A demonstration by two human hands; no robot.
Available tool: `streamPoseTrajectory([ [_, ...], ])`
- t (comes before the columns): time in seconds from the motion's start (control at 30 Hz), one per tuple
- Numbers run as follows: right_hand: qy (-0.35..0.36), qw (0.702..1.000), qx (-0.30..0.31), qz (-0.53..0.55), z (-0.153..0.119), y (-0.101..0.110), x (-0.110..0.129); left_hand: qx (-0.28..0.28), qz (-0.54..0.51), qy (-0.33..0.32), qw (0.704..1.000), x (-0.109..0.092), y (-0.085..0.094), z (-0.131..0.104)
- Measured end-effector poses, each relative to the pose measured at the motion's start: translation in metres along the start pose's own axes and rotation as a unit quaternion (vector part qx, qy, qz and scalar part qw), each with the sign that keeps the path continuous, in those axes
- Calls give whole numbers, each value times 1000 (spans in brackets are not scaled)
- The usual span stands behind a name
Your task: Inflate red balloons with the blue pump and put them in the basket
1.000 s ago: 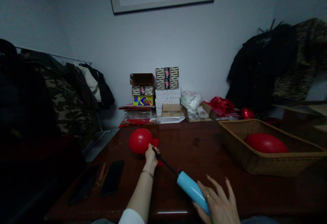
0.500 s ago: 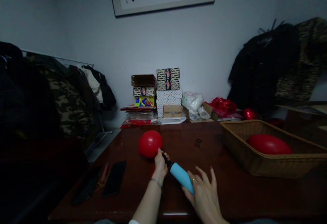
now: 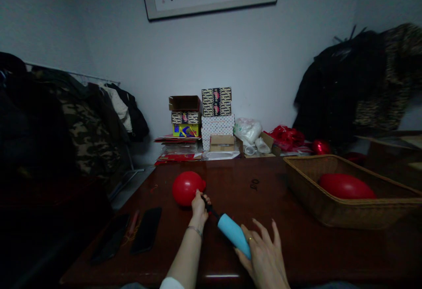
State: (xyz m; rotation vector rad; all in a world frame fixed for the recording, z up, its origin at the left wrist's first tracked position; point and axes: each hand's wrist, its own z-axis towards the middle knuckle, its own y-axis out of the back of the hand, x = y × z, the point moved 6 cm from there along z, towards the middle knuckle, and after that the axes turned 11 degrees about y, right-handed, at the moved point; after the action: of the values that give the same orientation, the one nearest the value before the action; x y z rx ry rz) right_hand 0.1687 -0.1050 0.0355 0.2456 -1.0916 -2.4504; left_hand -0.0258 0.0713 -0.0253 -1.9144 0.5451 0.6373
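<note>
A light-blue balloon pump (image 3: pixel 234 235) slants over the table in front of me. At its far end my left hand (image 3: pixel 199 204) is closed round the black part, right against a partly inflated red balloon (image 3: pixel 186 188). The balloon's neck is hidden by my fingers. Between that hand and the blue barrel a thin black rod shows. My right hand (image 3: pixel 263 249) grips the near end of the barrel between thumb and palm, with its other fingers spread. Its hold on the underside is out of sight.
A wicker basket (image 3: pixel 356 214) with a red balloon (image 3: pixel 346 186) inside stands at the right. Two dark phones, one nearer me (image 3: pixel 147 230), lie at the left. Small black rings (image 3: pixel 253 184) lie mid-table. Boxes (image 3: pixel 217 131) are stacked against the wall.
My left hand and the balloon have moved left, away from the blue barrel, so more of the black rod shows. My right hand and the barrel have barely moved.
</note>
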Motion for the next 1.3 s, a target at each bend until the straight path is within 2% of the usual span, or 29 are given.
streamPoseTrajectory([
  [0.17, 99, 994, -2, -37, -24, 10, -12, -4, 11, -13, 1000, -25, 1, 2],
  [0.33, 113, 992, -14, -57, -33, 20, -18, -3, 6, -11, 1000, -33, -4, -2],
  [0.47, 80, 995, -16, -53, -28, 22, -17, -3, -4, -13, 1000, -25, -12, -7],
  [0.6, 49, 998, -6, -31, -16, 15, -11, 13, -4, 0, 1000, -7, -16, -13],
  [0.77, -19, 1000, 0, 0, 5, 5, -4, 16, 5, 27, 1000, 22, -11, -21],
  [0.9, -34, 999, 15, 1, 16, -3, 2, 16, 9, 39, 999, 36, -8, -24],
  [1.13, -33, 999, 18, 3, 14, -7, 5, 5, 12, 33, 999, 30, -6, -19],
  [1.3, -4, 1000, -1, 0, -1, 0, -1, 6, 18, 15, 1000, 15, -4, -10],
])
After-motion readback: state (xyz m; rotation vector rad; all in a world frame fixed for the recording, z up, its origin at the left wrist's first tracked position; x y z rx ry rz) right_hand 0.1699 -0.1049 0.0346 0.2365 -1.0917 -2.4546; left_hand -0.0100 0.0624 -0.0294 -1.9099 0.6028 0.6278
